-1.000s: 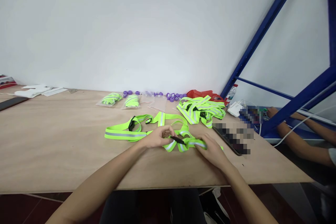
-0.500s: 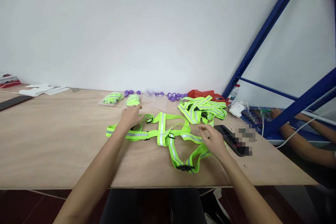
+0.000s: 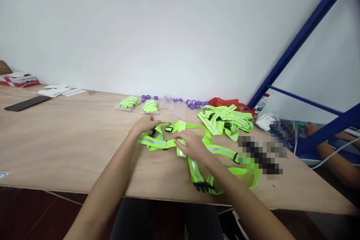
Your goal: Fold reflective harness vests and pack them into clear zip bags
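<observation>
A neon-yellow reflective vest made of straps with silver stripes lies spread on the wooden table. My left hand is at the vest's left end, fingers closed on the strap beside a black buckle. Over the vest's middle is my right hand, thumb and fingers bent together at the centre strap; the fingertips are partly hidden. A black side-release buckle lies near the table's front edge, below my right wrist. The right loop of the vest is partly pixelated.
More reflective vests lie heaped at the back right, by a red bag. Two bagged vests, purple rolls and clear bags line the back. A blue metal frame and another person's arm are at the right.
My right hand has moved left from the vest's right loop to its centre strap. My left hand stays at the left end, its strap drawn inward. The view has shifted left.
</observation>
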The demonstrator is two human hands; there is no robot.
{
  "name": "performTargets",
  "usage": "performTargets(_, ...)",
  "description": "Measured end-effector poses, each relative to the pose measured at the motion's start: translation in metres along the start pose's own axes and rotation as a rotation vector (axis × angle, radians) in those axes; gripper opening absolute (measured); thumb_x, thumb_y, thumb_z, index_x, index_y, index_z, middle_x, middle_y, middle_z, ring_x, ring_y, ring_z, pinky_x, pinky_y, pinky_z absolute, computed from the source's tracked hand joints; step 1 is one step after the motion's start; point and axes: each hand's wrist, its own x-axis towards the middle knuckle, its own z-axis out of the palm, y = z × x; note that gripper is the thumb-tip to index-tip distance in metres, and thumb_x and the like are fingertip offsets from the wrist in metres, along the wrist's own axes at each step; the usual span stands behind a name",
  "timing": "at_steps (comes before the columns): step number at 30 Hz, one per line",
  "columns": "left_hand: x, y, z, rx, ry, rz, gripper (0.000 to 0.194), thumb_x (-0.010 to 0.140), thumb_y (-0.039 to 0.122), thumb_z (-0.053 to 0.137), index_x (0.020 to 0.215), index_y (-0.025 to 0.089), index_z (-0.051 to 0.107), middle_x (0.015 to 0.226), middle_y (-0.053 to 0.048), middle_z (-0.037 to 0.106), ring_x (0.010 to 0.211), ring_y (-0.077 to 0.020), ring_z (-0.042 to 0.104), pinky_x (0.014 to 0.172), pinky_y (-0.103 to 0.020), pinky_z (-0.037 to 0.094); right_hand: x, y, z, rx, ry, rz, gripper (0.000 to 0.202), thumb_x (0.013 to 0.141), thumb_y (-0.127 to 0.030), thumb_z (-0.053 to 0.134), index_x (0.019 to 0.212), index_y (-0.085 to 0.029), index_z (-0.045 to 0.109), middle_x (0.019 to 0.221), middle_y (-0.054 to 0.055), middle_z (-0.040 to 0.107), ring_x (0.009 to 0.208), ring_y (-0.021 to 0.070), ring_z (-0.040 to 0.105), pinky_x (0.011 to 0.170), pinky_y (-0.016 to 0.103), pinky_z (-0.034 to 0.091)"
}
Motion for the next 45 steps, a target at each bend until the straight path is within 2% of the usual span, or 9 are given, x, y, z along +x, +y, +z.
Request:
performTargets(5, -0.004, -0.003, -0.006, -0.196, -0.156, 0.097, 0.042, 0.078, 0.058, 0.051, 0.086, 0.018, 0.062, 0.083, -0.006, 0.068, 0.073, -0.0214, 0.062, 0.058, -0.028, 0.044, 0.007, -0.006, 0.025, -0.022, -0.176, -0.035, 0.015, 0.091, -0.022, 0.063, 0.104, -0.02, 0.07, 0.108, 0.008, 0.072, 0.104, 0.0238, 0.064, 0.09, 0.036, 0.048)
performTargets(8, -0.008, -0.005, -0.008, -0.227, -0.289, 0.137, 0.039, 0.069, 0.051, 0.061, 0.092, 0.019, 0.066, 0.084, -0.004, 0.068, 0.071, -0.0193, 0.06, 0.058, -0.026, 0.044, 0.008, -0.002, 0.031, -0.033, -0.232, -0.037, 0.017, 0.09, -0.019, 0.063, 0.104, -0.021, 0.072, 0.109, 0.007, 0.072, 0.107, 0.0238, 0.063, 0.093, 0.036, 0.048)
performTargets(13, -0.007, -0.005, -0.008, -0.121, -0.415, 0.127, 0.033, 0.053, 0.044, 0.077, 0.073, 0.02, 0.068, 0.064, 0.002, 0.062, 0.061, -0.0168, 0.052, 0.055, -0.026, 0.036, 0.008, 0.007, 0.035, -0.02, -0.225, -0.043, 0.021, 0.09, -0.016, 0.061, 0.104, -0.023, 0.074, 0.108, 0.006, 0.072, 0.107, 0.0225, 0.063, 0.094, 0.036, 0.048)
performTargets(17, -0.008, -0.002, -0.009, -0.04, -0.444, 0.112, 0.037, 0.054, 0.052, 0.078, 0.069, 0.021, 0.066, 0.064, 0.002, 0.062, 0.064, -0.0186, 0.054, 0.058, -0.027, 0.034, 0.007, 0.01, 0.039, -0.03, -0.198, -0.047, 0.021, 0.09, -0.015, 0.06, 0.105, -0.023, 0.074, 0.105, 0.006, 0.071, 0.106, 0.0226, 0.062, 0.092, 0.036, 0.048)
performTargets(20, -0.009, 0.001, -0.008, -0.008, -0.413, 0.067, 0.05, 0.051, 0.059, 0.08, 0.082, 0.021, 0.067, 0.084, -0.002, 0.071, 0.078, -0.0237, 0.061, 0.063, -0.028, 0.039, 0.006, 0.01, 0.04, -0.028, -0.181, -0.058, 0.022, 0.089, -0.014, 0.061, 0.105, -0.023, 0.073, 0.106, 0.006, 0.071, 0.106, 0.0224, 0.062, 0.092, 0.036, 0.048)
performTargets(23, -0.01, 0.005, -0.005, -0.024, -0.385, 0.041, 0.059, 0.047, 0.053, 0.083, 0.092, 0.021, 0.064, 0.096, -0.005, 0.072, 0.084, -0.0262, 0.063, 0.065, -0.028, 0.041, 0.006, 0.011, 0.041, -0.037, -0.167, -0.07, 0.021, 0.089, -0.013, 0.062, 0.104, -0.023, 0.073, 0.105, 0.006, 0.07, 0.106, 0.022, 0.061, 0.092, 0.035, 0.047)
performTargets(31, -0.014, -0.001, -0.008, -0.29, -0.366, 0.128, 0.045, 0.079, 0.057, 0.058, 0.105, 0.021, 0.054, 0.083, 0.0, 0.064, 0.071, -0.0174, 0.058, 0.058, -0.026, 0.04, 0.004, 0.012, 0.042, -0.045, -0.178, -0.066, 0.023, 0.09, -0.013, 0.059, 0.106, -0.021, 0.073, 0.105, 0.007, 0.072, 0.103, 0.0219, 0.062, 0.091, 0.036, 0.047)
performTargets(37, -0.004, -0.013, -0.001, -0.41, -0.1, 0.219, 0.057, 0.065, 0.049, 0.077, 0.106, 0.018, 0.054, 0.097, -0.004, 0.063, 0.085, -0.02, 0.061, 0.069, -0.028, 0.047, 0.001, 0.009, 0.04, -0.057, -0.171, -0.085, 0.021, 0.089, -0.012, 0.058, 0.101, -0.02, 0.073, 0.107, 0.007, 0.071, 0.103, 0.0226, 0.062, 0.091, 0.037, 0.048)
performTargets(45, -0.001, -0.01, 0.0, -0.275, 0.118, 0.303, 0.058, 0.067, 0.028, 0.067, 0.123, 0.018, 0.054, 0.125, -0.01, 0.059, 0.115, -0.0284, 0.055, 0.098, -0.038, 0.044, 0.0, 0.011, 0.042, -0.039, -0.17, -0.082, 0.024, 0.088, -0.011, 0.058, 0.104, -0.021, 0.073, 0.109, 0.006, 0.072, 0.106, 0.0228, 0.061, 0.094, 0.037, 0.047)
